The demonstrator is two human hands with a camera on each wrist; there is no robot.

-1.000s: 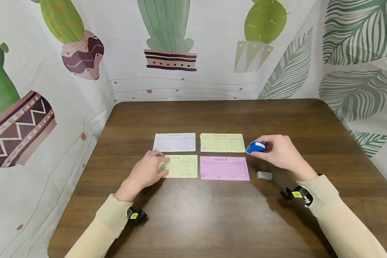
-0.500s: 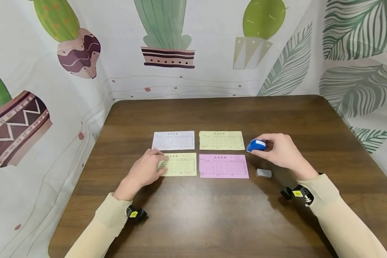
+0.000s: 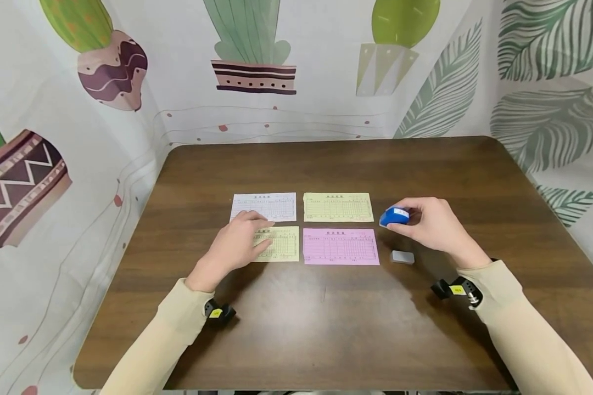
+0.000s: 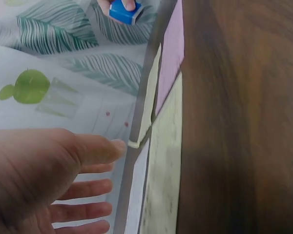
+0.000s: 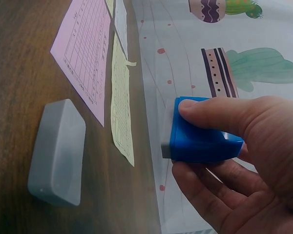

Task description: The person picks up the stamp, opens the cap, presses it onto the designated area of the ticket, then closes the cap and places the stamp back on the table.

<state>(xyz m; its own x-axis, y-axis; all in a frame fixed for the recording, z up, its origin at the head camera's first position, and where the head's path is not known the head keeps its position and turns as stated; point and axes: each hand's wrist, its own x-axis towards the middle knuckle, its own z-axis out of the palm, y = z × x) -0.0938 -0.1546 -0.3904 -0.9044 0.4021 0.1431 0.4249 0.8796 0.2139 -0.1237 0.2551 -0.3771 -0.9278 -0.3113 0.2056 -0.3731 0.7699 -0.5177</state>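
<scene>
In the head view my right hand (image 3: 435, 226) pinches a blue self-inking stamp (image 3: 393, 215) between thumb and fingers, above the table. The right wrist view shows the stamp's pale base facing the slips. Its grey cap (image 5: 58, 153) lies on the wood, just right of the pink form slip (image 3: 341, 247). My left hand (image 3: 234, 243), fingers extended and holding nothing, hovers over the left end of the lower yellow slip (image 3: 286, 244) and covers part of it. Behind that lies a white slip (image 3: 277, 207), its near-left corner hidden by my fingers. An upper yellow slip (image 3: 337, 207) lies behind the pink one.
The four-cornered group of slips lies flat on a brown wooden table (image 3: 321, 323). A white cloth (image 3: 326, 60) printed with cacti and leaves hangs behind the table and along both sides.
My left hand has risen from the lower yellow slip and shifted slightly right. My right hand keeps its grip on the stamp at nearly the same place. The head view has tilted down slightly.
</scene>
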